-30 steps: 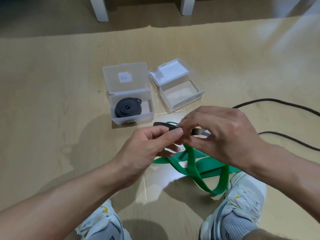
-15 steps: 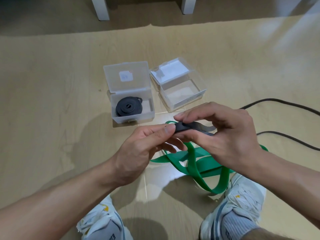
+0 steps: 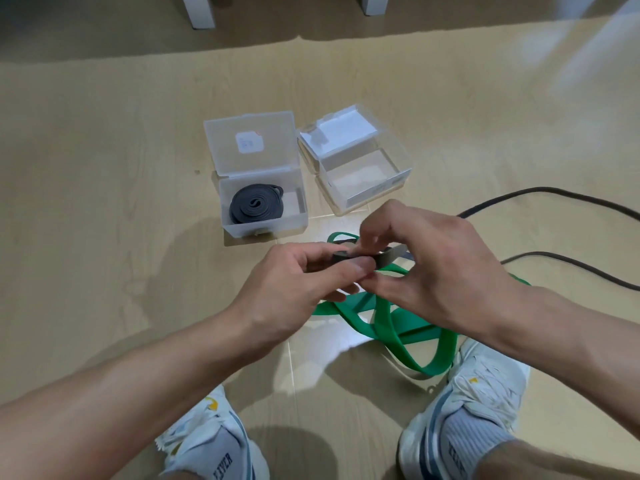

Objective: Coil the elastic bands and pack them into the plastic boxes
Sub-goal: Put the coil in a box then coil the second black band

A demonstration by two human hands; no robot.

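On the pale wooden floor (image 3: 104, 168), wide bare boards are lying to the left and far right of two clear plastic boxes, while two black cables (image 3: 540, 199) are crossing the right side and two white furniture legs (image 3: 202, 10) are standing at the far edge. Both hands are hovering above the floor, just nearer than the boxes. The left hand (image 3: 294, 282) is reaching in palm-inward, its grip pinching the small rolled start of a flat grey elastic band (image 3: 384, 259). The right hand (image 3: 440, 268) is arching over, its fingertips pinching the band's loose tail. Beneath them a green flat elastic band (image 3: 391, 327) is sprawling in loose loops beside a white sneaker (image 3: 485, 379). The left open box (image 3: 265, 202) is holding a coiled dark grey band (image 3: 254, 204); the right open box (image 3: 363, 178) is sitting just beside it.
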